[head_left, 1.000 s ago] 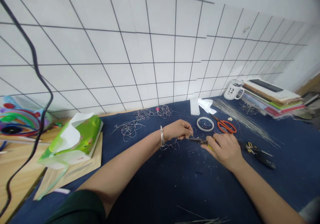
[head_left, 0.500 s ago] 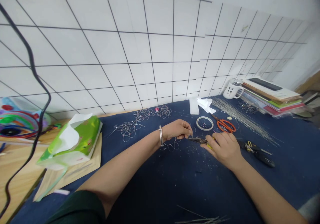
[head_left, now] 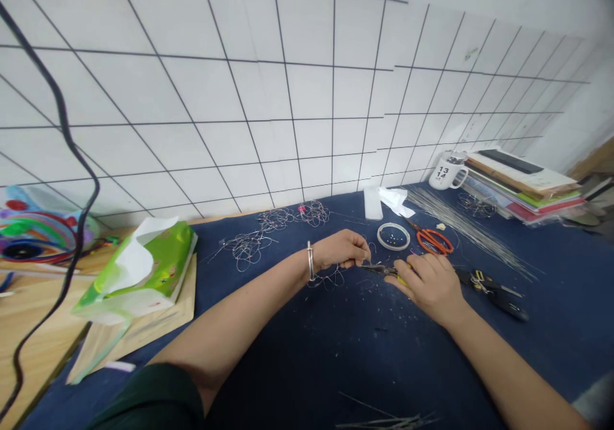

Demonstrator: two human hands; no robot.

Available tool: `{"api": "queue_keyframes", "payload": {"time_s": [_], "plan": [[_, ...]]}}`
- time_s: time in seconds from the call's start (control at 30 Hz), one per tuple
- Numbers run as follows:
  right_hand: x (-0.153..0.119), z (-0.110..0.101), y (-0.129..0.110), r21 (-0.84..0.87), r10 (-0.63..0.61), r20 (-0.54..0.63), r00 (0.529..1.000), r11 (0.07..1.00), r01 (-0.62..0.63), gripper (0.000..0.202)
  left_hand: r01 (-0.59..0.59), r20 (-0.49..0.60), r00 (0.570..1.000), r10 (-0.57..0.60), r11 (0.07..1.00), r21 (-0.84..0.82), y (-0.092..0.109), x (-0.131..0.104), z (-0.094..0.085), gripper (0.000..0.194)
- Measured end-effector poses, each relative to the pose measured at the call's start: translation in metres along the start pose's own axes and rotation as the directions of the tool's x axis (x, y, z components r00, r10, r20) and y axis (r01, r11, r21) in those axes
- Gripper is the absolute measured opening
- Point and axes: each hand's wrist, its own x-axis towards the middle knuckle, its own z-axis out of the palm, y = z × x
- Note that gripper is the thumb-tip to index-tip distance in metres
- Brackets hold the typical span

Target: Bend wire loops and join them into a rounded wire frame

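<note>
Near the middle of the dark blue cloth, my left hand (head_left: 341,249) pinches a thin wire piece (head_left: 330,278), whose loops hang below the fingers. My right hand (head_left: 429,283) is wrapped round yellow-handled pliers (head_left: 381,269). The jaws of the pliers point left and meet the wire at my left fingertips; whether they are closed on it is too small to tell. Just behind the pliers lies a round white dish (head_left: 393,237) with small beads in it. Orange-handled scissors (head_left: 434,240) rest behind my right hand, and black pliers (head_left: 494,294) lie to its right.
Looped wire pieces (head_left: 247,249) lie at the back left. A bundle of straight wires (head_left: 465,226), a white mug (head_left: 447,172) and a paper stack (head_left: 522,183) are at the back right. A green tissue pack (head_left: 165,260) sits left; loose wires (head_left: 393,423) lie at the front edge.
</note>
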Motion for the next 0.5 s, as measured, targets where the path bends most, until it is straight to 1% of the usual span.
{"api": "queue_keyframes", "payload": {"time_s": [0.13,0.27,0.4,0.5], "plan": [[0.0,-0.001,0.0,0.001,0.002,0.017,1.0,1.0,-0.002,0.026,-0.027,-0.04,0.999,0.029,0.998,0.048,-0.002,0.001,0.001,0.014],[0.001,-0.002,-0.002,0.0,0.001,0.037,0.999,1.0,-0.001,0.026,-0.082,-0.079,0.992,0.098,0.978,0.192,-0.001,0.001,0.003,0.015],[0.002,-0.004,-0.002,-0.006,-0.001,0.082,0.997,1.0,0.001,0.026,-0.127,-0.101,0.978,0.182,0.906,0.404,0.004,-0.001,0.004,0.017],[0.003,-0.004,-0.003,0.013,0.013,0.129,0.992,1.0,-0.015,0.028,-0.188,-0.108,0.951,0.291,0.817,0.545,0.008,-0.004,0.006,0.017]]}}
